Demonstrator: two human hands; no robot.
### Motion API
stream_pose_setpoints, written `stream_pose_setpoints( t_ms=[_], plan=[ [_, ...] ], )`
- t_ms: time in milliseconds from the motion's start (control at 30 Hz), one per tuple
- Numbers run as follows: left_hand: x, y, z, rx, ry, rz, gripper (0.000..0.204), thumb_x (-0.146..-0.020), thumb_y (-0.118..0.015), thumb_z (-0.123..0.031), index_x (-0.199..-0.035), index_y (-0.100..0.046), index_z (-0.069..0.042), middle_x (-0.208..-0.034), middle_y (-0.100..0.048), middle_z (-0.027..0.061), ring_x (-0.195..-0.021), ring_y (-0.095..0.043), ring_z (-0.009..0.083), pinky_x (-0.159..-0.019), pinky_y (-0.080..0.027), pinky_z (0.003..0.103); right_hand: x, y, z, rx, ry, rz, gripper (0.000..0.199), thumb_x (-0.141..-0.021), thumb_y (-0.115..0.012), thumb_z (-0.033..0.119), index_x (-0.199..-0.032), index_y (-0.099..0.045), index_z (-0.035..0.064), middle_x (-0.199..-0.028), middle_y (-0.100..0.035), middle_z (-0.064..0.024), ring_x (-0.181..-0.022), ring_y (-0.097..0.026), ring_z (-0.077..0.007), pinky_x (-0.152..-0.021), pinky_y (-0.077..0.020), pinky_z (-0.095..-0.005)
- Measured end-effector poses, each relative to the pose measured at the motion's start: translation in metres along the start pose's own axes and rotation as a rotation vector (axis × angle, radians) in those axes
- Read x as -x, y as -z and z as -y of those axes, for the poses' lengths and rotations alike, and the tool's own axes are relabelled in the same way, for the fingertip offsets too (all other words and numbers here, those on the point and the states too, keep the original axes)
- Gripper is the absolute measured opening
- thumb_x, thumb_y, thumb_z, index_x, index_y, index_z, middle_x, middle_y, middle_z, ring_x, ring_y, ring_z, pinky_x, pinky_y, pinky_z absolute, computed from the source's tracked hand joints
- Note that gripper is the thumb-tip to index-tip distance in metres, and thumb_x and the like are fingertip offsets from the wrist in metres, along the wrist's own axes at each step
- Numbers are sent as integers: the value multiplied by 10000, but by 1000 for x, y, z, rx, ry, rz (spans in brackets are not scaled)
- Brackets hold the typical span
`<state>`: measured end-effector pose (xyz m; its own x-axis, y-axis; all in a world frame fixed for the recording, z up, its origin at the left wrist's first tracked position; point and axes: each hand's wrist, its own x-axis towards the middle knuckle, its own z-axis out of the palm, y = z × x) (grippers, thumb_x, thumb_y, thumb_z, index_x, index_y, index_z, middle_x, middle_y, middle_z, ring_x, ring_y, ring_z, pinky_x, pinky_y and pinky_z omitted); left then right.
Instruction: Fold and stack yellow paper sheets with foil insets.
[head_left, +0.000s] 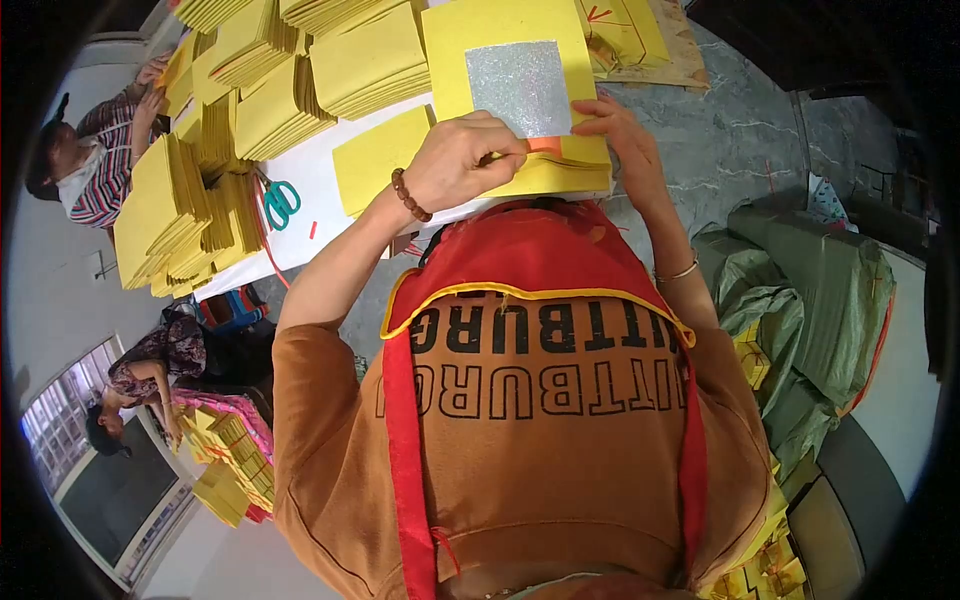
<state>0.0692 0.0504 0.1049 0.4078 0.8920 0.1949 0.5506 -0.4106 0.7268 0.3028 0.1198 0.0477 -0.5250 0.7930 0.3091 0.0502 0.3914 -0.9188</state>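
Note:
A stack of yellow paper sheets (pixel 575 178) lies at the table's near edge, just in front of my red apron. Its top sheet (pixel 450 70) bears a silvery glitter rectangle (pixel 515 88) with an orange-red band (pixel 545 145) below. My left hand (pixel 465 160), with a brown bead bracelet at its wrist, is closed over the lower left of the sheet, thumb and forefinger pressed together beside the band. What they pinch is hidden. My right hand (pixel 625 145) touches the sheet's right edge, its fingers stretched out and apart.
Folded yellow paper bundles (pixel 370 65) crowd the table's far left side. Teal-handled scissors (pixel 281 203) and a red scrap (pixel 314 230) lie on the white tabletop (pixel 290 165). Two other people work at left. Green wrapped bales (pixel 820 290) stand at right, and a wooden board (pixel 675 45) lies beyond.

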Motion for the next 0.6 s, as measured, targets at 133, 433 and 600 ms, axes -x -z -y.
stream_pose_setpoints(
  t_ms=[133,433,600],
  plan=[
    [-2,1,-2,39,63,36,112,-762,-580,-132,-766,-629,-31,-727,-616,88,-732,-584,248,-659,-470,338,0,0,0,18,-17,1,364,-954,-376,231,-900,-672,27,-1155,-604,-96,-1188,-447,-256,-1028,-284,-370],
    [-6,5,0,118,116,82,122,-756,-571,-128,-744,-624,-18,-718,-625,86,-718,-577,245,-668,-463,340,1,5,-4,27,31,70,469,-960,-252,318,-981,-629,41,-1194,-572,-131,-1247,-403,-277,-1083,-210,-400],
    [-7,7,-1,197,251,83,128,-768,-571,-127,-757,-635,-17,-695,-619,81,-707,-578,212,-662,-461,333,0,7,-3,49,107,102,290,-895,-480,295,-1018,-642,88,-1198,-575,-69,-1240,-390,-276,-1050,-255,-390]
  ],
)
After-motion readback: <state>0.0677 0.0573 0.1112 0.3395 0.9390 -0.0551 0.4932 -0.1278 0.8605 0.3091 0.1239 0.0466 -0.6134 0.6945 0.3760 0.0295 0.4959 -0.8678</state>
